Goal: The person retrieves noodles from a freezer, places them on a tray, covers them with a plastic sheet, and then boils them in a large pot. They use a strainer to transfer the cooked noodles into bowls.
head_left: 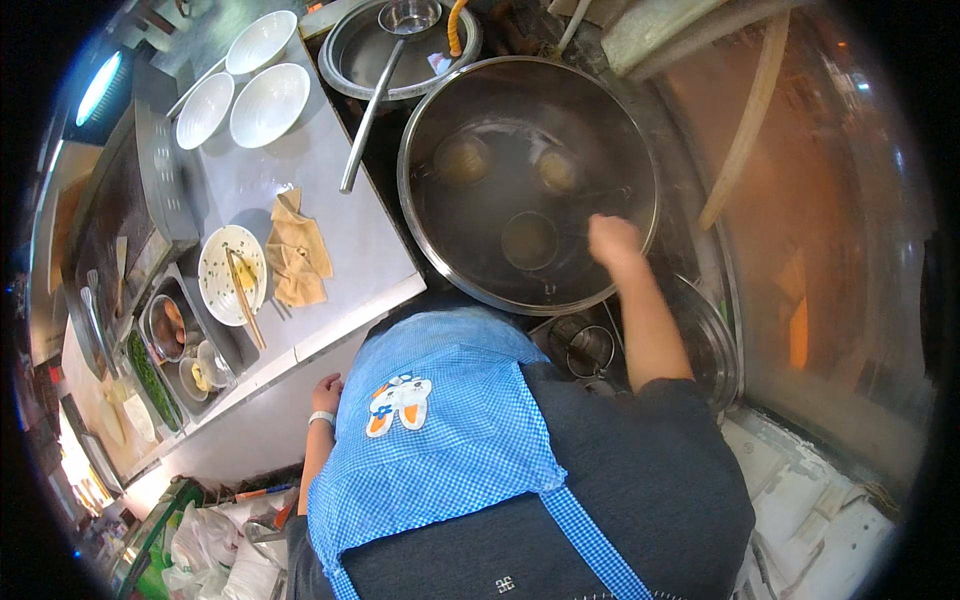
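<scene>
Over the right side of a big steel pot [420, 247] of steaming dark liquid, my right hand [615, 241] is closed in a fist. It appears to grip the thin handle of the nearest noodle strainer [529, 241], a round wire basket in the liquid. Pale noodles show in the other two baskets, a left strainer [463, 160] and a right strainer [556, 171]. My left hand [328, 394], with a band at the wrist, hangs beside my blue checked apron [457, 420], near the counter's front edge. Its fingers are curled and partly hidden.
On the left counter [360, 247] stand several white bowls [270, 105], a used bowl [217, 289] with chopsticks [244, 300], and a tan cloth [296, 251]. A ladle [371, 120] lies across a smaller pot [352, 75]. Chopped greens [150, 375] fill a tray. A wire strainer [590, 351] sits beside the pot.
</scene>
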A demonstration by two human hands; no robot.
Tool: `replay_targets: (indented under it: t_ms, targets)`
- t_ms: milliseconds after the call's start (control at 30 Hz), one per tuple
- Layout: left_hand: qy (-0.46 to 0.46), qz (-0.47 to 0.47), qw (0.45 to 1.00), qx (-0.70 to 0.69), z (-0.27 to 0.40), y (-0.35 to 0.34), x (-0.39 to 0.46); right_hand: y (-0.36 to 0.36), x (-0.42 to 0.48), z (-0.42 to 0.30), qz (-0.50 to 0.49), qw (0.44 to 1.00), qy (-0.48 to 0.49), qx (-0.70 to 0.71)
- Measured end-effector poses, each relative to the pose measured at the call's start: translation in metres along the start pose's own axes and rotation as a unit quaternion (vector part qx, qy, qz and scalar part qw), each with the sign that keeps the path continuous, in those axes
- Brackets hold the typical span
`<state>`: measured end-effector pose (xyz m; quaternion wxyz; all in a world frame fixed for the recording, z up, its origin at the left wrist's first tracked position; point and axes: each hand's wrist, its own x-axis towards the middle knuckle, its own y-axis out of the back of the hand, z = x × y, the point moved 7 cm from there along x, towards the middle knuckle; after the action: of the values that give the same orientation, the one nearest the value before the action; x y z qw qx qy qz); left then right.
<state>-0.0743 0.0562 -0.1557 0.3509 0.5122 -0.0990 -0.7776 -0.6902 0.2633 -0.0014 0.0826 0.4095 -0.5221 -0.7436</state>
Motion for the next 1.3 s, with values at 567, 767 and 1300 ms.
replay_targets:
  t_ms: [567,767,1300]
  targets:
    - [-0.017,0.013,0.999,0.042,-0.032,0.004,0.029,-0.139,0.033,0.004,-0.076,0.993,0.006,0.091]
    - [-0.023,0.024,0.999,0.028,-0.034,-0.003,0.032,-0.112,0.032,0.042,0.015,0.99,-0.095,0.099]
    - [0.045,0.017,0.995,-0.085,-0.052,-0.005,-0.009,0.09,0.093,-0.119,0.089,0.992,0.091,0.019]
